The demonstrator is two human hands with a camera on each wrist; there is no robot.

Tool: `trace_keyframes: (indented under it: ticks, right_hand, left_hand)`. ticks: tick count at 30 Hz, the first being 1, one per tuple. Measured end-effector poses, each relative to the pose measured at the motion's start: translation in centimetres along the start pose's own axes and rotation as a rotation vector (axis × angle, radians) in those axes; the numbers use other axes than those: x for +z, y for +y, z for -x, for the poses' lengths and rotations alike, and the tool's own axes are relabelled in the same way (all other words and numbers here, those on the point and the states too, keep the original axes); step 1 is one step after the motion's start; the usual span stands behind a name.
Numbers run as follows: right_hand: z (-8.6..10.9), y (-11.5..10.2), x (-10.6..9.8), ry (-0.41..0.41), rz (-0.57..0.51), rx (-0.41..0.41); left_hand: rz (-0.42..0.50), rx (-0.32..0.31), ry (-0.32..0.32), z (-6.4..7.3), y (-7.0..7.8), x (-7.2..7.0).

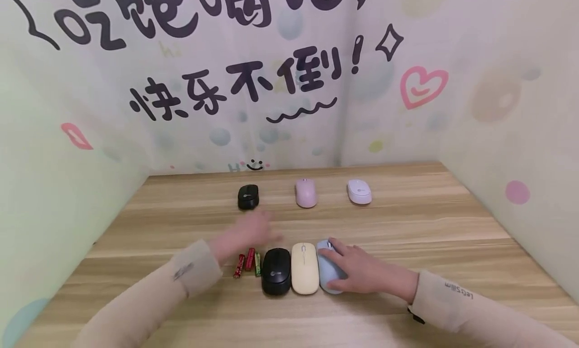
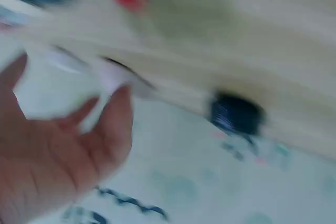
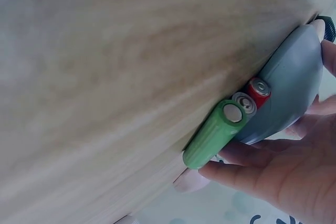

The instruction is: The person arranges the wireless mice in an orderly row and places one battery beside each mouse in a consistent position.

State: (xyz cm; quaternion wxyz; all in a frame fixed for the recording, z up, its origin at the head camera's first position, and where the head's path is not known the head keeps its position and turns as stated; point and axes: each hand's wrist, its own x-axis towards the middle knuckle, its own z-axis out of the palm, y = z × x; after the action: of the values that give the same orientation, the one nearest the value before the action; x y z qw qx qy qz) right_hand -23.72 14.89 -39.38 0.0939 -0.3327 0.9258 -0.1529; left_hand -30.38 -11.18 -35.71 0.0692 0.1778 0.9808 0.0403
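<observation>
My right hand [image 1: 362, 270] lies across a light blue computer mouse [image 1: 330, 270], its fingers at the far end and its thumb at the near end. In the right wrist view, a green battery [image 3: 215, 134], a red battery [image 3: 260, 93] and a grey-ended battery [image 3: 244, 103] lie alongside that mouse, with fingers close to the green one. Blurred, my left hand [image 1: 249, 232] hangs over the table with nothing in its loosely bent fingers. Small red sticks [image 1: 250, 259] and a green stick [image 1: 258, 264] lie left of a large black mouse [image 1: 276, 272].
A cream mouse [image 1: 305, 268] stands between the large black and blue ones. Farther back sit a small black mouse [image 1: 248, 197], a pink mouse [image 1: 305, 193] and a white mouse [image 1: 359, 192]. A printed curtain [image 1: 289, 147] borders the wooden table [image 1: 407, 222].
</observation>
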Motion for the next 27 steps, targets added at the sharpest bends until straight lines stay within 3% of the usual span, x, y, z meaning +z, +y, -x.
trace_keyframes:
  ticks: [3, 7, 15, 27]
  right_hand:
    - [0.0, 0.2, 0.0, -0.003, 0.003, 0.013]
    - [0.1, 0.4, 0.1, 0.000, 0.003, 0.023]
    - [0.3, 0.2, -0.1, 0.004, -0.021, 0.032]
    - [-0.8, -0.5, -0.1, -0.057, 0.053, 0.013]
  left_hand:
    - [0.031, 0.185, -0.100, 3.0, 1.6, 1.0]
    - [0.007, 0.285, -0.132, 5.2, 2.4, 2.4]
    - [0.029, 0.276, -0.128, 5.3, 2.2, 3.4]
    - [0.006, 0.230, -0.148, 5.5, 2.7, 2.8]
